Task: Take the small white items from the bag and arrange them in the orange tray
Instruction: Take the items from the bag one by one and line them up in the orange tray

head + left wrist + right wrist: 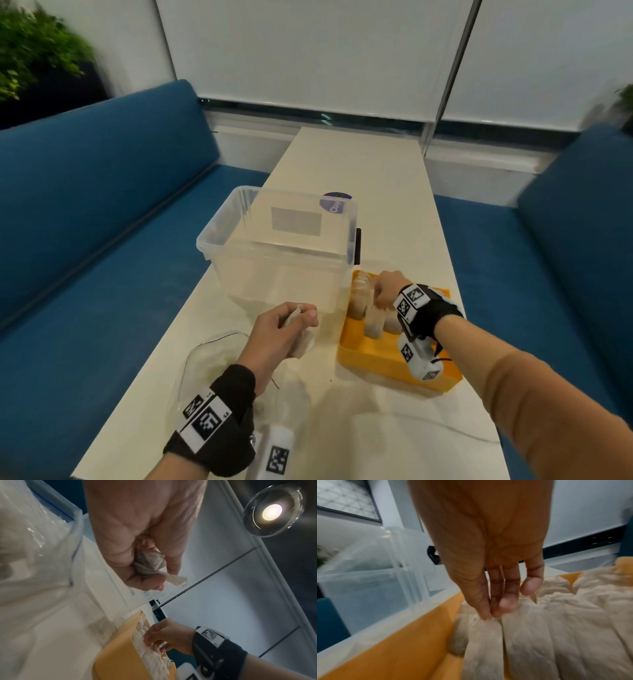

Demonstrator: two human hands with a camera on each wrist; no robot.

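Small white pouches (373,325) stand packed in rows in the orange tray (376,363), at the table's right. My right hand (380,294) reaches down into the tray, its thumb and fingertips pinching the top edge of one pouch (481,635) by the tray's left wall (412,642). My left hand (291,325) hovers left of the tray and grips a bunch of white pouches (149,563), one corner sticking out past the fingers. The clear zip bag (212,363) lies on the table under the left wrist; its contents are hard to make out.
A large clear storage box (274,240) stands right behind the tray and touches its left side. A purple-lidded tub (337,202) sits behind the box. Blue sofas (102,222) flank the narrow white table (376,188). A thin white cable (445,428) crosses the near right.
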